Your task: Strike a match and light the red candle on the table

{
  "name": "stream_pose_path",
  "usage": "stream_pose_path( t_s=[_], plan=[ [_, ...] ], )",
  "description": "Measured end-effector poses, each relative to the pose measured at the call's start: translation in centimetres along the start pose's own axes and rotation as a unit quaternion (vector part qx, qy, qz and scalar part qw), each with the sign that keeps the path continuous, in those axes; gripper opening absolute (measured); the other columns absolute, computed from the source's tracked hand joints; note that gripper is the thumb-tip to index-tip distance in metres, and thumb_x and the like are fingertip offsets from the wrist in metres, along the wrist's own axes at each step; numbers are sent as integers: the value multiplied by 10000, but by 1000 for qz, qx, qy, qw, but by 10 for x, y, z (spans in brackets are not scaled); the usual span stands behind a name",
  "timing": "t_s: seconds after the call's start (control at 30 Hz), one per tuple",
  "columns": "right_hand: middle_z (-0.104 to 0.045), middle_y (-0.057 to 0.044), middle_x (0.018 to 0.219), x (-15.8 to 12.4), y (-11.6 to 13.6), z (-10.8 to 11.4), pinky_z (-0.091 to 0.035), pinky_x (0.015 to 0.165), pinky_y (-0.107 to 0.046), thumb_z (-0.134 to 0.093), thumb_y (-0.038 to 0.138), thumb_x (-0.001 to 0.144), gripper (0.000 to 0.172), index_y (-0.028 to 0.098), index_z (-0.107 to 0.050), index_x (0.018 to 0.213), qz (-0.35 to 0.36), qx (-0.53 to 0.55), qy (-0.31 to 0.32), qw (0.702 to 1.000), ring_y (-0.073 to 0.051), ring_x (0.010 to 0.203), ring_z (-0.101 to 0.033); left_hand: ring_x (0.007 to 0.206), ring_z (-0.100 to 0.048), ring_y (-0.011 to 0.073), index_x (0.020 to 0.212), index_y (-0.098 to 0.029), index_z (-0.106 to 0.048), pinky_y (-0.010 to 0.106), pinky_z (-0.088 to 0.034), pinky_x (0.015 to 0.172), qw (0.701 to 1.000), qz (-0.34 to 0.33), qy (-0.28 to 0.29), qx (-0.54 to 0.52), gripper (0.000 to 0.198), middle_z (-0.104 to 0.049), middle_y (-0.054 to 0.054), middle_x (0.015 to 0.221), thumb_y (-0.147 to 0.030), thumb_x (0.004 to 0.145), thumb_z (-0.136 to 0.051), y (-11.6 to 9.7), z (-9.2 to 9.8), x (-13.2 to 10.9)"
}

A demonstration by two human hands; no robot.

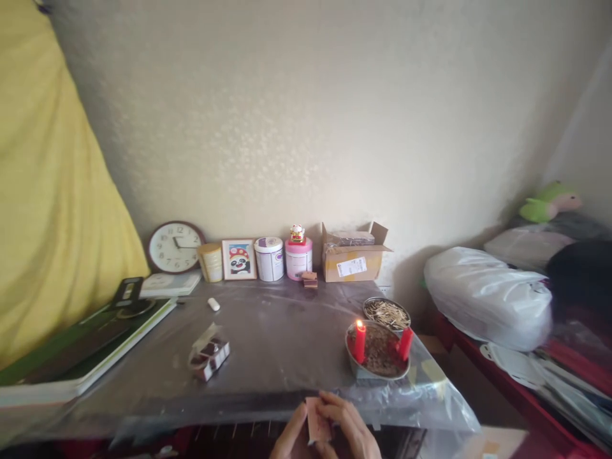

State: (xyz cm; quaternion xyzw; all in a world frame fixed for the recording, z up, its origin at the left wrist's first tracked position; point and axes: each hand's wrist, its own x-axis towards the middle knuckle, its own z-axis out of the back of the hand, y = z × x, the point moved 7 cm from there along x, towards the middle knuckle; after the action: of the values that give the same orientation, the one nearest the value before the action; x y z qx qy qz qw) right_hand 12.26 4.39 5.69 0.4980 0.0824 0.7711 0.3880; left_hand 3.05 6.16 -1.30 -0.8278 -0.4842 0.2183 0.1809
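Just beyond the table's front edge, a small pinkish matchbox (318,421) is held upright between my two hands. The fingers of my left hand (291,435) are closed on its left side. My right hand (349,426) grips it from the right, fingers bent over its face. Ahead to the right is a metal bowl (377,373) filled with brown grains, holding two red candles. A flame burns on the left candle (360,343); the right candle (405,344) leans outward and shows no flame. Behind the bowl, a round dish (386,313) holds many matchsticks.
An opened pack of small boxes (210,357) lies on the plastic-covered table (282,344). Against the wall stand a clock (175,247), a panda picture (240,259), tins (270,260) and an open carton (354,262). A green board (90,338) lies left; bags (488,296) sit right.
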Motion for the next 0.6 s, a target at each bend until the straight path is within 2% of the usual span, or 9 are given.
stream_pose_path(
  t_s=[0.17,0.33,0.6],
  plan=[
    [-625,-89,1185,5,8,7,-509,905,-267,-593,256,838,281,229,-584,1118,14,-54,69,996,-203,1079,-608,944,-588,228,1024,-190,-662,289,-446,734,999,-16,25,-41,351,-657,79,1007,-422,761,-641,1,-6,2],
    [-603,-100,1215,-1,7,5,-506,915,-262,-547,231,866,285,213,-580,1149,18,-56,66,996,-196,1109,-592,934,-578,178,1058,-159,-648,266,-425,792,995,-32,47,-84,309,-641,85,1048,-360,842,-559,4,-10,-1],
    [-594,-111,1224,-5,4,9,-507,924,-287,-532,237,878,282,199,-606,1147,25,-72,44,996,-207,1099,-601,886,-600,159,1064,-154,-651,235,-452,702,995,-49,43,-78,308,-673,79,1005,-342,829,-587,8,-13,-2]
  ],
)
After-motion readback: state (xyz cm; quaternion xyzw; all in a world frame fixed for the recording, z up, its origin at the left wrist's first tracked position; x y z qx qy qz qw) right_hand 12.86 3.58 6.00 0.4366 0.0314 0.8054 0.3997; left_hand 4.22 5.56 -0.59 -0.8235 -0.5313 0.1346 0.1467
